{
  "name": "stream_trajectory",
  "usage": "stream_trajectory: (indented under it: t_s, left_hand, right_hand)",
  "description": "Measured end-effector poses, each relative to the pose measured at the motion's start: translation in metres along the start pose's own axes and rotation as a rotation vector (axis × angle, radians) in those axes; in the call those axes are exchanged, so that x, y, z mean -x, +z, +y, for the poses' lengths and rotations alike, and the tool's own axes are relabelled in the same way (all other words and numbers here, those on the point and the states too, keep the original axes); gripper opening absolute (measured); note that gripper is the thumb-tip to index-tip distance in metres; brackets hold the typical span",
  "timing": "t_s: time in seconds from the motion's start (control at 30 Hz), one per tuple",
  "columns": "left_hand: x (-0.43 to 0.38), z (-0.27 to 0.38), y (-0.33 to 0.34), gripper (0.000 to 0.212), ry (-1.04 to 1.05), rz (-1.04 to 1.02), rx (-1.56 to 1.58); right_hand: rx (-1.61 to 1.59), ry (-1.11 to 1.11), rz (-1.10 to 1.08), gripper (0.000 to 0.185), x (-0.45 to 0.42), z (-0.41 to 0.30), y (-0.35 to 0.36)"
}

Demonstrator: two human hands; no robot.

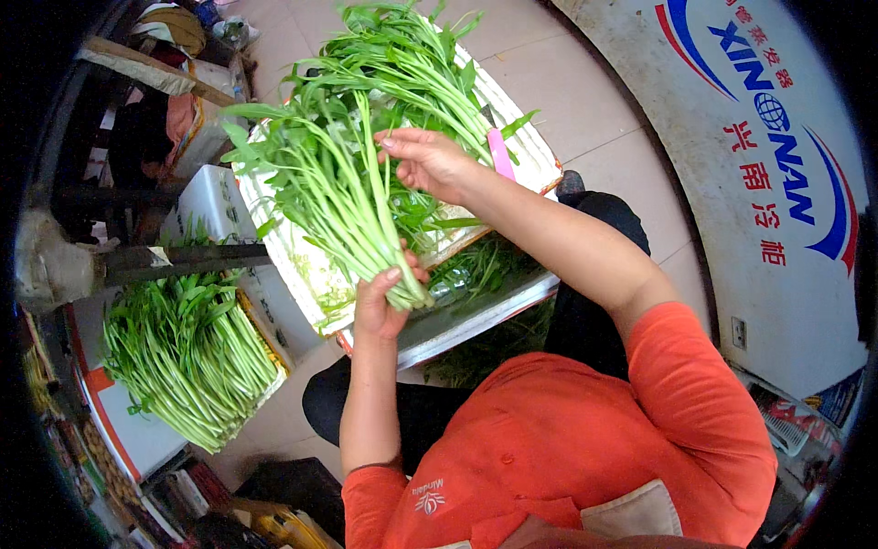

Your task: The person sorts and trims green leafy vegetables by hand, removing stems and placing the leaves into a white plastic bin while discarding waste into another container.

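My left hand point(385, 295) is closed around the lower stems of a bunch of long-leaved green vegetables point(343, 213), whose leaves point away from me. At the bunch's right side, my right hand point(422, 161) has its thumb and index finger together near a thin stem; whether it grips that stem is unclear. Beneath both hands is a white foam lid or tray point(302, 281). A second pile of the same greens point(405, 75) lies on its far right part, with a pink-handled tool point(501, 154) beside the stems; the tool's other end is hidden.
Neatly stacked greens point(199, 357) fill a box at the left, below a dark metal bar point(185, 264). A foam box point(212, 202) stands behind that bar. Loose greens point(480, 267) lie in an open container under the tray. A white refrigerated cabinet point(727, 171) curves along the right.
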State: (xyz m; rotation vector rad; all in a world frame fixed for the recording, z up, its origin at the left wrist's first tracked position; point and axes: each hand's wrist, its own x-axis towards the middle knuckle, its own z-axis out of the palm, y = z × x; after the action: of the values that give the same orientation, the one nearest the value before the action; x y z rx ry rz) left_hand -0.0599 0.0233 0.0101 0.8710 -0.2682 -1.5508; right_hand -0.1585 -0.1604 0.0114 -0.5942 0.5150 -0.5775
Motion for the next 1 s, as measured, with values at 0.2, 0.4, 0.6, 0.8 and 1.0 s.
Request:
stream_trajectory:
  t_s: [0.2,0.4,0.6,0.8,1.0]
  left_hand:
    - [-0.013,-0.005,-0.004,0.046,-0.027,0.13,-0.007]
    - [-0.017,-0.009,0.001,0.044,-0.051,0.133,-0.047]
    - [-0.014,-0.005,0.01,0.041,-0.047,0.14,-0.033]
    - [-0.013,0.007,0.0,0.04,0.081,0.213,-0.037]
    - [-0.009,0.03,0.003,0.039,0.205,0.084,0.029]
  right_hand:
    - [0.371,-0.262,0.016,0.02,0.014,-0.016,0.01]
    - [0.417,-0.336,-0.002,0.018,0.017,-0.011,0.007]
    - [0.542,-0.369,-0.026,0.017,0.026,-0.003,0.012]
    - [0.415,-0.075,-0.108,0.022,0.058,0.011,0.015]
    - [1.777,-0.37,-0.068,0.03,0.046,0.019,-0.013]
